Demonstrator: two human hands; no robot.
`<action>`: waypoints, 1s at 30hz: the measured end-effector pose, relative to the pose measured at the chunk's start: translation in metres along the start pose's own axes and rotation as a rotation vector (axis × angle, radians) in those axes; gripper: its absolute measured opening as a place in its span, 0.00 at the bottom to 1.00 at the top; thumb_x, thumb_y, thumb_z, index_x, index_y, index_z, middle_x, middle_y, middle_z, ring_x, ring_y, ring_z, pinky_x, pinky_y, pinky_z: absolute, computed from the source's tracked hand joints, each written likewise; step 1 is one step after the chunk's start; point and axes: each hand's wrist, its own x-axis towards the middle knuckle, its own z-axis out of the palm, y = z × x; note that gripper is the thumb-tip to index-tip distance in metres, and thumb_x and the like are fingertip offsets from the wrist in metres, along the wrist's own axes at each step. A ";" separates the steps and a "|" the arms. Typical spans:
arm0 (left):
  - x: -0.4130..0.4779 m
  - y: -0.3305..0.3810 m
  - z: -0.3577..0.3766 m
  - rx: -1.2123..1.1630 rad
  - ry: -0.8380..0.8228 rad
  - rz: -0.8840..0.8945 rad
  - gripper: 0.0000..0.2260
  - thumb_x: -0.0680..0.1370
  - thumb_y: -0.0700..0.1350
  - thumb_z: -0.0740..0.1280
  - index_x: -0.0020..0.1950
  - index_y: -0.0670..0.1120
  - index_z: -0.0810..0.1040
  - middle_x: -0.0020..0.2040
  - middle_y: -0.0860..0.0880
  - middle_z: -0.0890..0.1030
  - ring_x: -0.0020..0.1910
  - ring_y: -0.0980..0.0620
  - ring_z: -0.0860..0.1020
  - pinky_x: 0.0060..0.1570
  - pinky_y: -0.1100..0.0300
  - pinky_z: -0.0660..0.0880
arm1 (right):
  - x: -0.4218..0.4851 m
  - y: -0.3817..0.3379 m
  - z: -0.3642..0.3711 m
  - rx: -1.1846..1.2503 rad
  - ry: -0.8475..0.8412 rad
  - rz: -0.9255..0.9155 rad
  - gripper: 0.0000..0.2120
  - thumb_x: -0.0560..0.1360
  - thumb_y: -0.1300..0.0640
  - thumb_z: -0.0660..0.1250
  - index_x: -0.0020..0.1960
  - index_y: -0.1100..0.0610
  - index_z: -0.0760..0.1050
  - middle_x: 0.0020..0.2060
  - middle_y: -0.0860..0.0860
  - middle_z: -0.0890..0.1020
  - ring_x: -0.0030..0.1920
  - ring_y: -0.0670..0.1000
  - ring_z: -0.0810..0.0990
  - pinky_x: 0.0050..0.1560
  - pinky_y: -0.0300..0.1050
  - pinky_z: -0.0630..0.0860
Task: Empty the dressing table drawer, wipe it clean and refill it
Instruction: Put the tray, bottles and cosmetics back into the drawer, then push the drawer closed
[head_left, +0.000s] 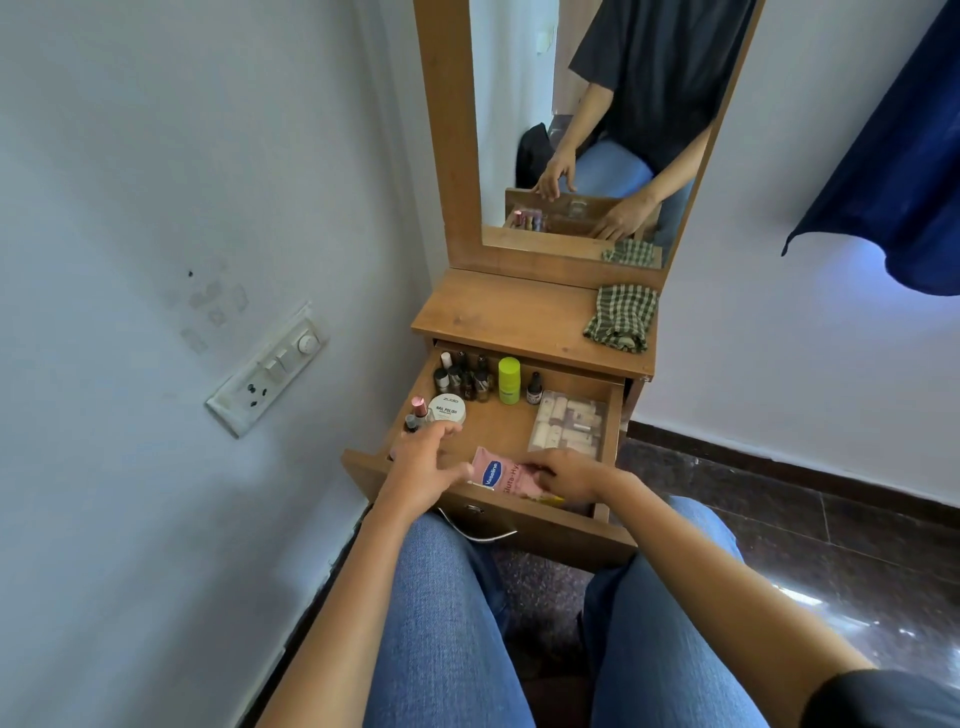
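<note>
The drawer (545, 530) stands pulled out from under the table (493, 312) toward the person's knees, so its whole floor is open to reach from above. The right grip (569, 475) is closed on the pink tube (498, 475), fingers curled over its near end; the tube lies flat against the front wall of the drawer, the nearest item and so the easiest first pick. The left grip (423, 467) is wide, fingers relaxed and holding nothing, just left of the tube; whether its fingertips touch the white tub (448, 408) directly beyond them cannot be determined. Beyond the left grip, small bottles (465, 374) stand upright along the back left of the drawer, grouped so they support one another. Beyond and between both grips stand a yellow-green bottle (509, 380) and a dark dropper bottle (533, 388). Beyond the right grip, a clear box (569, 420) occupies the right side and keeps small items together. Farther out, above the right grip, a checked cloth (621, 318) lies on the table, staged within reach for wiping. Judgement: the drawer is fully stocked, which suits either the first removal or the last item of the refill; the view does not settle which.
</note>
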 end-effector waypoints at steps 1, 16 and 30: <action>-0.003 0.001 -0.002 -0.003 -0.035 0.018 0.28 0.69 0.46 0.75 0.67 0.49 0.70 0.63 0.54 0.71 0.59 0.58 0.68 0.60 0.61 0.67 | -0.005 0.000 0.000 0.026 0.038 -0.003 0.19 0.81 0.59 0.56 0.71 0.55 0.67 0.63 0.53 0.75 0.62 0.53 0.73 0.63 0.50 0.70; -0.033 -0.018 0.035 0.211 0.306 0.206 0.35 0.67 0.48 0.77 0.70 0.46 0.67 0.68 0.49 0.72 0.71 0.50 0.65 0.75 0.49 0.48 | -0.064 0.000 0.050 -0.138 0.673 -0.229 0.32 0.73 0.38 0.63 0.70 0.55 0.69 0.70 0.50 0.71 0.70 0.49 0.68 0.74 0.46 0.56; 0.009 0.001 0.053 0.267 0.445 0.040 0.40 0.68 0.57 0.73 0.72 0.37 0.62 0.72 0.38 0.65 0.74 0.42 0.60 0.72 0.45 0.54 | -0.032 0.021 0.009 -0.314 0.776 -0.141 0.35 0.73 0.35 0.58 0.71 0.58 0.67 0.69 0.53 0.71 0.71 0.51 0.67 0.75 0.44 0.48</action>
